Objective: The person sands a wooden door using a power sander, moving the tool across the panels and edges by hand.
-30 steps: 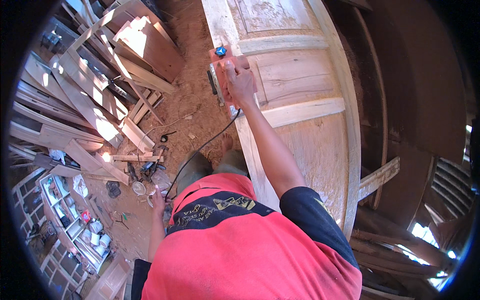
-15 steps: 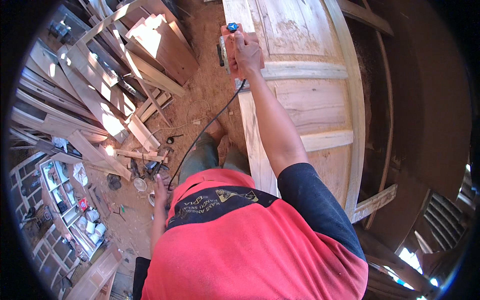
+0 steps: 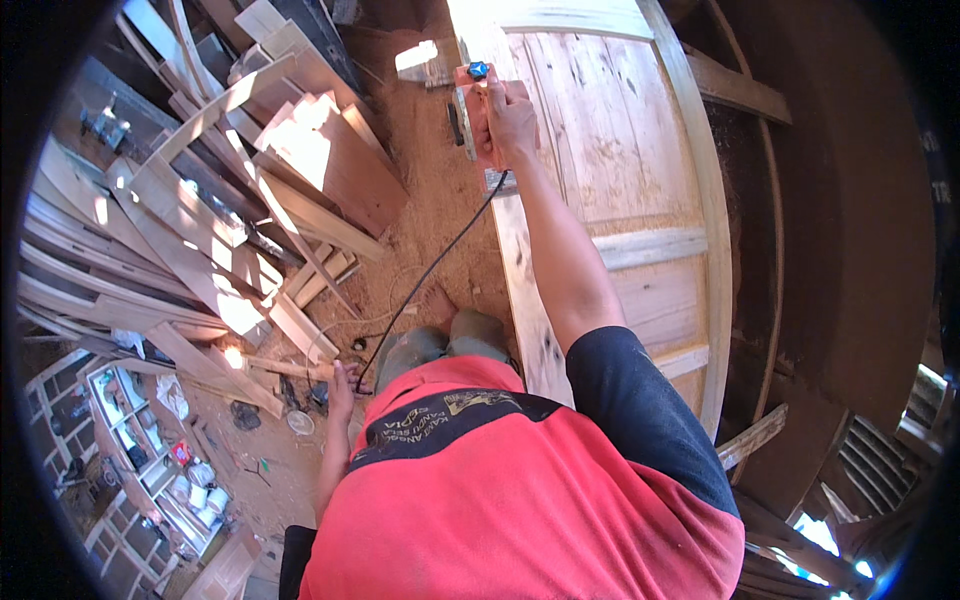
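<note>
My right hand is wrapped round the handle of an orange-red electric planer with a blue knob on its front. The planer rests on the left edge stile of a pale wooden panel door lying flat, and its sole is hidden. From its back end a black power cord slants down and left to my left hand. That hand is low beside my body, its fingers closed about the cord, though the grip is partly hidden by the shirt.
Boards and planks lean in a pile at the left. A pale wood block sticks out by the door's far left edge. Sawdust covers the floor. At the lower left is a frame with containers. A dark wall rises at right.
My view and body have shifted forward along the door, showing more of its far end. The planer has moved farther along the left stile with my right hand. The cord follows.
</note>
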Available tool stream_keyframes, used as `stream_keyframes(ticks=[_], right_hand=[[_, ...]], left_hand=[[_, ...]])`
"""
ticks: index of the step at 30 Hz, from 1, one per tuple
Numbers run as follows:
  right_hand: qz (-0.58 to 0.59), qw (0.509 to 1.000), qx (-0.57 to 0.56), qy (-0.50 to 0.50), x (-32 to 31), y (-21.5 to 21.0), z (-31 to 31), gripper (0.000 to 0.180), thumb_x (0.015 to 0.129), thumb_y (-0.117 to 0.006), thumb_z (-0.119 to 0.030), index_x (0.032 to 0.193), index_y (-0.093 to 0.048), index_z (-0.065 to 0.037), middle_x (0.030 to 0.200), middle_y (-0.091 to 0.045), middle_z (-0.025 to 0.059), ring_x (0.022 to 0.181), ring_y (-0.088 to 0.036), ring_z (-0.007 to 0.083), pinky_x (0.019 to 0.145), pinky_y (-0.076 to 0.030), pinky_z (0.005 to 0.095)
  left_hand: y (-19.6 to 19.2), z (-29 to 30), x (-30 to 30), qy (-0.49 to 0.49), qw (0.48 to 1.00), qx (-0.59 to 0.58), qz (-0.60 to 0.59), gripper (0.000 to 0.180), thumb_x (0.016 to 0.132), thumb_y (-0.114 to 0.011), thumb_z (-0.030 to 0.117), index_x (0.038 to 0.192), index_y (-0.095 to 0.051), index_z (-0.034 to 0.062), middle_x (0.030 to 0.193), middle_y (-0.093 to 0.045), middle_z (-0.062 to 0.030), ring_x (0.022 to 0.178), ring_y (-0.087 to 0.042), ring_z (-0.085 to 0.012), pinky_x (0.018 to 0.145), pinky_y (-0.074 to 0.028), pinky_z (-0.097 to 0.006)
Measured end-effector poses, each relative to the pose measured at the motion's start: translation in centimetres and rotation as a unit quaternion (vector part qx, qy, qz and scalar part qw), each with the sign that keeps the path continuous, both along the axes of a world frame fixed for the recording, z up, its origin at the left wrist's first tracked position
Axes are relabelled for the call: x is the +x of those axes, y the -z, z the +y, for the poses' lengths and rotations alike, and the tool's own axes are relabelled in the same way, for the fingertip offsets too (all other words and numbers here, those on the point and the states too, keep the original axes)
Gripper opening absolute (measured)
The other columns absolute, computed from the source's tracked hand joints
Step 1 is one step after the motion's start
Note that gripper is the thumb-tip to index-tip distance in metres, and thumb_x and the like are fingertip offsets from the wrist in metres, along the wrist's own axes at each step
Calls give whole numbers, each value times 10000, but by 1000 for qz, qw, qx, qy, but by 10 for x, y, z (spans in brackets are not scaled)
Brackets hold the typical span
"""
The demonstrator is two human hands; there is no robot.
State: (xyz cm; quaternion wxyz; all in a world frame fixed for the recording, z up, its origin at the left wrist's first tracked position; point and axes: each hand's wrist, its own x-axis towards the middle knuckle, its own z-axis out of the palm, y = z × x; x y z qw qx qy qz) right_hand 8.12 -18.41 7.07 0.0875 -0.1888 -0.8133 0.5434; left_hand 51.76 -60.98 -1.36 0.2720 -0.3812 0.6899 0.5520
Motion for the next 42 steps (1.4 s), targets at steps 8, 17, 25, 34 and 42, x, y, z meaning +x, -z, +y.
stream_keyframes(ticks=[8, 17, 25, 34, 42], right_hand=[[-19, 999, -37, -2, -105, -4, -12, 649, 911, -512, -576, 838, -707, 38, 727, -646, 285, 728, -670, 396, 696, -484, 474], [4, 1000, -11, -1, -242, 2, -18, 624, 920, -538, -535, 810, -691, 60, 625, -609, 210, 588, -625, 294, 585, -477, 409], [95, 994, 43, 42, -337, 27, -39, 485, 885, -653, -389, 762, -645, 80, 740, -649, 280, 648, -635, 409, 659, -494, 458], [-48, 984, -97, -143, -428, 69, -31, 430, 954, -544, -499, 826, -635, -99, 557, -552, 54, 431, -516, 154, 425, -404, 298], [69, 984, -143, -81, -267, -20, -9, 378, 985, -515, -439, 887, -628, -92, 605, -545, 5, 430, -461, 93, 413, -381, 273]], left_hand=[[-7, 5, -114, 22, 1000, 1, -17, 739, 999, -231, 643, 1259, -568, 38, 821, -645, -98, 642, -635, -164, 550, -499, -273], [-14, 14, -238, 18, 999, 17, -29, 752, 990, -254, 658, 1262, -562, 28, 815, -635, -98, 640, -636, -177, 546, -495, -274], [-43, 28, -300, -27, 999, -15, -21, 766, 994, -233, 652, 1275, -563, 21, 826, -654, -120, 628, -633, -173, 544, -482, -271], [-44, 61, -344, -35, 996, 49, 60, 750, 1010, -225, 626, 1284, -556, 11, 914, -649, -105, 724, -632, -166, 627, -478, -286], [-56, 16, -243, 28, 998, -25, 47, 716, 1025, -268, 577, 1172, -645, -14, 819, -683, -91, 736, -642, -164, 671, -508, -301]])
